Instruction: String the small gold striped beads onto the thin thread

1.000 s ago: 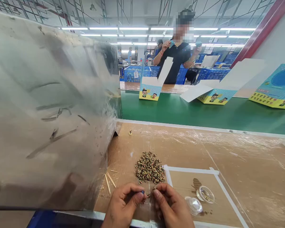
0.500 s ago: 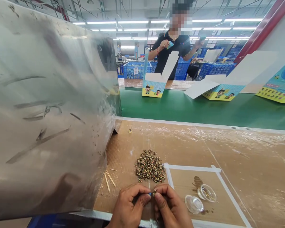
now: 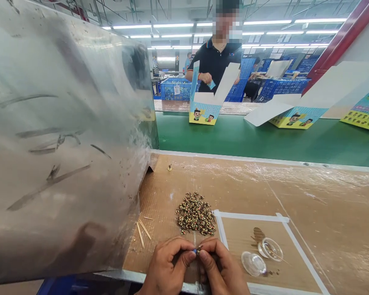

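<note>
Along your worktop's [image 3: 295,192] left edge stands a scuffed metal panel [image 3: 64,155], wooden sticks [image 3: 143,231] at its foot. Beyond the far edge, printed cartons [image 3: 206,110] sit on a green conveyor [image 3: 264,141]; a person [image 3: 217,57] stands behind.

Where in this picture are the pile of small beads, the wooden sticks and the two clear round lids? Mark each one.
pile of small beads [image 3: 196,214], head view, middle of the heap.
wooden sticks [image 3: 144,231], head view, midway along one stick.
clear round lids [image 3: 253,263], head view, centre of the nearer lid.

Two clear dishes [image 3: 261,256], three wooden sticks [image 3: 143,229], one bead pile [image 3: 195,214].
</note>
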`<action>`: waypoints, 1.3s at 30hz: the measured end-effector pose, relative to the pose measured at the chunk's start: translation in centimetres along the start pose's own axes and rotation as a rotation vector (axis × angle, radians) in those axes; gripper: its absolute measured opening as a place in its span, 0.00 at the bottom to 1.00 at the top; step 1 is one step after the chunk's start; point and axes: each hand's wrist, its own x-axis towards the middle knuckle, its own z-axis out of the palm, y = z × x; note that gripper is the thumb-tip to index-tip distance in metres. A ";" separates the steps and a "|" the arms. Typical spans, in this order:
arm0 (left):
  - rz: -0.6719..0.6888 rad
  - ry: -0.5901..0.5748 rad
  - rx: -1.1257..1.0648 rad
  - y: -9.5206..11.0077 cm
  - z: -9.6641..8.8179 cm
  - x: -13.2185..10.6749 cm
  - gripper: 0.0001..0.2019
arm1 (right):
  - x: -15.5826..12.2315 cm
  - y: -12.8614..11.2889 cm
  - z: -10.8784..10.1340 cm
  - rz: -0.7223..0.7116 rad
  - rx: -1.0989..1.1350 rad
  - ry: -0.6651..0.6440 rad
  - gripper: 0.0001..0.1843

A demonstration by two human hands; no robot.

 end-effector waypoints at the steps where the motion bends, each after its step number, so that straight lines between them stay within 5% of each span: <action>1: 0.012 -0.004 0.005 0.0 0.0 0.0 0.08 | 0.0 0.2 0.0 -0.013 -0.020 -0.004 0.27; 15: 0.159 -0.055 0.143 -0.6 0.3 -0.7 0.09 | -0.5 2.0 -0.7 -0.355 -0.305 -0.027 0.13; 39: 0.179 -0.049 0.150 -0.1 0.5 -0.7 0.08 | -0.5 0.7 -1.0 -0.220 -0.202 -0.056 0.17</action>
